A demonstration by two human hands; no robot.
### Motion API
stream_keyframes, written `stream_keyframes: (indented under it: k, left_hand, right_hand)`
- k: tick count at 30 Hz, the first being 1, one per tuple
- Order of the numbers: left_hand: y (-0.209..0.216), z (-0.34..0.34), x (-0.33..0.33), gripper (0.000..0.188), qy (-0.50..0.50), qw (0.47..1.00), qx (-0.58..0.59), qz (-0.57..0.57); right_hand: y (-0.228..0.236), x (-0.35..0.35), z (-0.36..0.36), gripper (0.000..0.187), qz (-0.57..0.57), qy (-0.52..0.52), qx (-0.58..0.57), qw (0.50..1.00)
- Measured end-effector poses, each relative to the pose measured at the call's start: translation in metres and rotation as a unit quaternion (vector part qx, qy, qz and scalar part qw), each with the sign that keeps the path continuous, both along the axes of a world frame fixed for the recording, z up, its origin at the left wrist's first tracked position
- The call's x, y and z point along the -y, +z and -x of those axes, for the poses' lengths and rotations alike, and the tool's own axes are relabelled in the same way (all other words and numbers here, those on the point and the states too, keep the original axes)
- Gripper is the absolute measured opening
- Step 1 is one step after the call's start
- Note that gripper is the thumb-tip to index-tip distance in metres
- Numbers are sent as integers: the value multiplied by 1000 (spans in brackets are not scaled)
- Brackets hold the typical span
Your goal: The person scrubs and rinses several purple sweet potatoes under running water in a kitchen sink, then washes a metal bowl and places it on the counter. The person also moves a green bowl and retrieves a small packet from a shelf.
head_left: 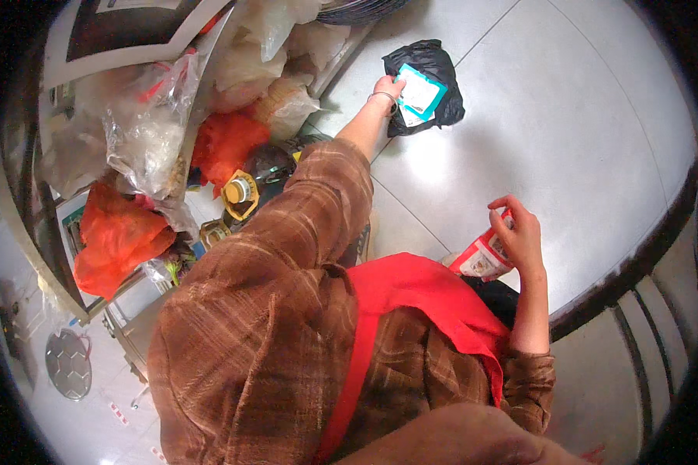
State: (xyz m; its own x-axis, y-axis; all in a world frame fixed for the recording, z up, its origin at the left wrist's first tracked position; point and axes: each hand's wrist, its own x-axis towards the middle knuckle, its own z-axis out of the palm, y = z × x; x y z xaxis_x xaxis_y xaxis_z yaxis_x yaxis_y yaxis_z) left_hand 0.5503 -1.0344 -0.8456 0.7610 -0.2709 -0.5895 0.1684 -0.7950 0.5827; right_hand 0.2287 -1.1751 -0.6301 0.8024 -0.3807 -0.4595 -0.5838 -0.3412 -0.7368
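Observation:
My left arm stretches far forward over the floor. At its end my left hand (388, 91) pinches the near edge of a teal and white flat packet (423, 91), held over or resting on a black plastic bag (450, 120); I cannot tell which. The black bag lies crumpled on the tiles. Close to my body on the right, my right hand (521, 239) is closed round a red and white printed packet (482, 260). The index finger is crooked above the packet's top, and part of the packet is hidden behind the fingers.
Left of my arm, shelving holds clear plastic bags (143, 136), an orange-red bag (116, 236) and another red bag (229, 147). Bottles with a yellow cap (237, 191) stand beside my sleeve. A dark curved edge (628, 275) borders the tiled floor (574, 155) at right.

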Motion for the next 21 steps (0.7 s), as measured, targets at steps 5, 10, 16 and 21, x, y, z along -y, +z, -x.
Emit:
stream_keyframes:
  k: [5, 10, 16, 21]
  left_hand:
    - [46, -8, -14, 23, 207, 952, 71, 213]
    - [135, -58, -58, 21, 408, 832, 254, 277]
    - [118, -128, -92, 26, -148, 780, 463, -394]
    - [74, -155, -98, 46, 5, 925, 299, -236]
  right_hand:
    - [2, 5, -6, 15, -16, -7, 43, 999]
    - [16, 7, -13, 14, -5, 6, 52, 999]
    - [16, 5, -17, 14, -6, 26, 49, 998]
    - [24, 4, -18, 14, 1, 38, 32, 999]
